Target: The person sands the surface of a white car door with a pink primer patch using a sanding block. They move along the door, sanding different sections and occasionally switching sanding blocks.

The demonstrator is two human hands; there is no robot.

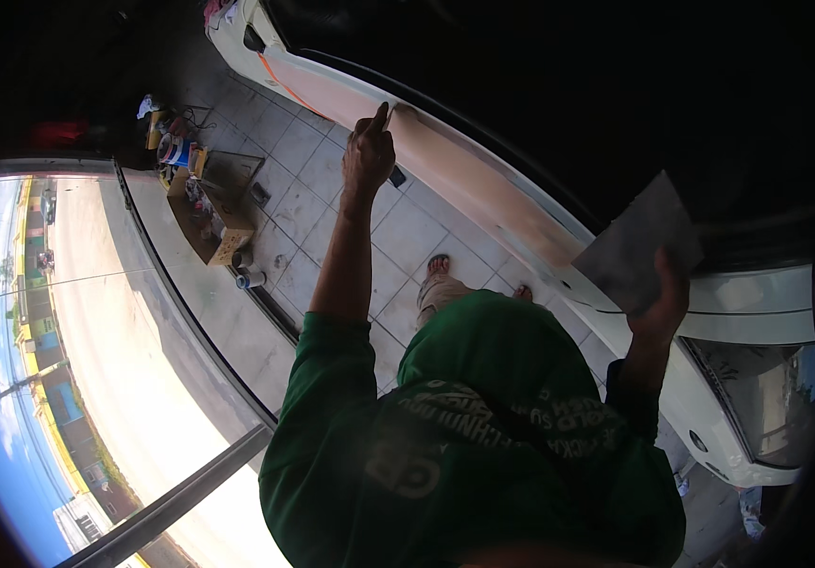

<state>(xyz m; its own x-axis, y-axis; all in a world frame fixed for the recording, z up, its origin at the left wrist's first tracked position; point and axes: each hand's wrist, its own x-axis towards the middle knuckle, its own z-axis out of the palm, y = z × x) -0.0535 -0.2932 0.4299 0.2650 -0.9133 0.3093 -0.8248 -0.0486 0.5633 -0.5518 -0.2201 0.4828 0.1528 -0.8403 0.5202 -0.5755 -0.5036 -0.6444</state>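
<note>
A white car panel [540, 204] with a wide tan, matte patch [464, 170] runs diagonally in front of me. My left hand [370, 156] is raised at the panel's upper edge, its index finger stretched out and the other fingers bent; I see nothing in it. Whether the fingertip touches the panel I cannot tell. At the right, my right hand [668, 293] grips a dark grey square sheet [639, 237] by its lower corner. The sheet looks like sandpaper and hides part of the panel behind it. My thumb lies across its face.
An open cardboard box [223, 232] full of odds and ends stands on the tiled floor [398, 227] at the left, with a can [250, 280] beside it. A vehicle window [76, 331] reflecting the street fills the far left. A car mirror [748, 398] is at the lower right.
</note>
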